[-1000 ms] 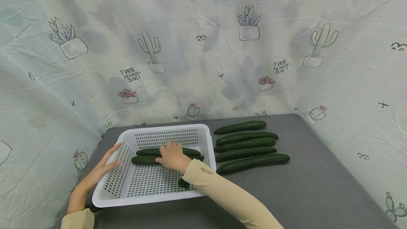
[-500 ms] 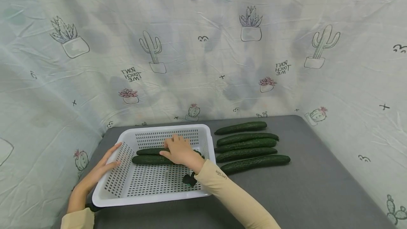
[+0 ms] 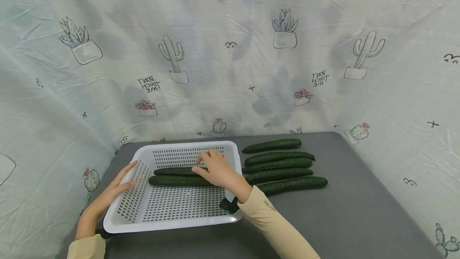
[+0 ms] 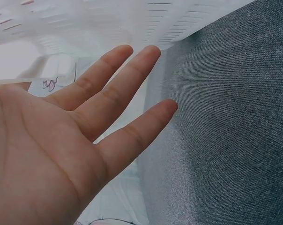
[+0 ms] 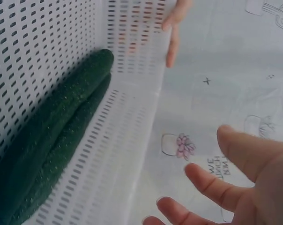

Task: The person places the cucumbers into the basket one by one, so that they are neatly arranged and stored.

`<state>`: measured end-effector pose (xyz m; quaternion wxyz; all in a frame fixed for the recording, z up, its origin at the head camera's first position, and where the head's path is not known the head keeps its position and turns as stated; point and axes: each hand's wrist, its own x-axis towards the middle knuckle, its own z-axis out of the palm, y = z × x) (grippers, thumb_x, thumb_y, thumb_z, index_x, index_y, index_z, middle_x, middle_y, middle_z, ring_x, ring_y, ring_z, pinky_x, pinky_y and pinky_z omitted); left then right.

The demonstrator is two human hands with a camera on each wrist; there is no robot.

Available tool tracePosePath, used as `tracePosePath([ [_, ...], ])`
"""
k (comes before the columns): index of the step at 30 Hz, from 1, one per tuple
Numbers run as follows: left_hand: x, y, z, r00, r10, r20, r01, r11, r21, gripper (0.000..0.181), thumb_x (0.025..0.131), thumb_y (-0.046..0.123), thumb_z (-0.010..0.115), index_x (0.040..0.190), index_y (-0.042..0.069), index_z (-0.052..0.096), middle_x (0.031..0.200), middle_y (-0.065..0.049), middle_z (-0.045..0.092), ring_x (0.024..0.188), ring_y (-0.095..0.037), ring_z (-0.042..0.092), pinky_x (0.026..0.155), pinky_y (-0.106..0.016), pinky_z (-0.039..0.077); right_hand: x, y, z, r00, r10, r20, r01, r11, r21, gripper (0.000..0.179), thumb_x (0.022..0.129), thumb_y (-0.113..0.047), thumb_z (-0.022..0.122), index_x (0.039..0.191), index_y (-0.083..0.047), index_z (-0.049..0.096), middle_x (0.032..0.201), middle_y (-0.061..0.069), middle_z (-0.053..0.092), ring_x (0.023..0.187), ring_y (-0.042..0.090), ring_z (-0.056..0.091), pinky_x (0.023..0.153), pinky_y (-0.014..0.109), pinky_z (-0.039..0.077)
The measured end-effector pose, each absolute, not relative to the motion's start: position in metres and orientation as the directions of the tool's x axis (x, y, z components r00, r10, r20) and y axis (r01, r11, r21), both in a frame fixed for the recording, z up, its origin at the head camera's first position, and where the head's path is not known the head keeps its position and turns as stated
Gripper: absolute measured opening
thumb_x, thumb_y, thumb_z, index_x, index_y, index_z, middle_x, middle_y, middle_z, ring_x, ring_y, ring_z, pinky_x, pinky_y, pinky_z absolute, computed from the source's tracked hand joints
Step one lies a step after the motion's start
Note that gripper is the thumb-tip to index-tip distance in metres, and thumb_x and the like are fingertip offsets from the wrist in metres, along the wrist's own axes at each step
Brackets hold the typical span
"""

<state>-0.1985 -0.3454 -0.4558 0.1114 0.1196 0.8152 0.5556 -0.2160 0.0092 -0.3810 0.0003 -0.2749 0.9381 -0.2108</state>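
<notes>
Two dark green cucumbers lie side by side in a white perforated basket [image 3: 172, 224]: a front cucumber [image 3: 176, 180] and a back cucumber [image 3: 172, 171], their right ends hidden behind my right hand [image 3: 219, 171]. That hand hovers above the basket's right part with fingers spread and nothing held. In the right wrist view, the cucumbers [image 5: 52, 117] rest apart from the fingers. At the basket's left side, my left hand [image 3: 111, 193] touches the rim with straight fingers. The left wrist view shows the left palm [image 4: 43, 159] facing the basket's outer wall [image 4: 132, 23].
Several more cucumbers [image 3: 280, 164] lie in a rough stack of rows on the grey table [image 3: 352, 195], right of the basket. Hanging cloth [image 3: 230, 67] with cactus prints surrounds the table at the back and sides.
My right hand has lifted off the cucumbers in the basket and moved right, its fingers opening. The left hand has stayed at the basket's left rim.
</notes>
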Motion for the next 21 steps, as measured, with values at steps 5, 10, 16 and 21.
tracePosePath([
  [5,-0.199,-0.345,-0.457,-0.944,0.327,-0.043,0.077,0.345,0.935,0.067,0.099,0.018,0.04,0.15,0.027,-0.003,0.149,-0.028,-0.008,0.117,-0.055,0.034,0.071,-0.045,0.051,-0.21,0.023,-0.376,-0.849,-0.5,0.17,-0.524,0.752,-0.4,0.038,0.089,-0.053,0.05,0.115,-0.025,0.053,0.103,-0.001,0.049,0.088,0.015,0.044,0.076,0.033,0.035],
  [10,-0.199,-0.344,-0.457,-0.943,0.33,-0.038,0.084,0.346,0.935,0.067,0.099,0.018,0.04,0.15,0.026,-0.003,0.149,-0.028,-0.008,0.117,-0.056,0.033,0.071,-0.046,0.051,-0.208,0.035,-0.374,-0.846,-0.481,0.23,-0.533,0.753,-0.386,0.039,0.088,-0.054,0.05,0.113,-0.025,0.056,0.106,-0.001,0.051,0.087,0.015,0.045,0.075,0.034,0.036],
  [16,-0.199,-0.345,-0.457,-0.944,0.329,-0.031,0.089,0.344,0.935,0.067,0.099,0.018,0.04,0.15,0.025,-0.003,0.148,-0.028,-0.008,0.119,-0.057,0.029,0.072,-0.045,0.051,-0.205,0.052,-0.37,-0.841,-0.475,0.257,-0.54,0.736,-0.407,0.037,0.089,-0.053,0.051,0.112,-0.024,0.056,0.112,0.003,0.053,0.095,0.018,0.048,0.082,0.039,0.038],
  [21,-0.199,-0.345,-0.458,-0.944,0.328,-0.037,0.08,0.336,0.938,0.067,0.099,0.018,0.04,0.15,0.026,-0.004,0.148,-0.028,-0.008,0.119,-0.056,0.03,0.072,-0.045,0.05,-0.205,0.064,-0.369,-0.835,-0.476,0.277,-0.55,0.725,-0.415,0.034,0.091,-0.049,0.049,0.113,-0.023,0.055,0.115,0.006,0.051,0.096,0.02,0.047,0.081,0.039,0.036],
])
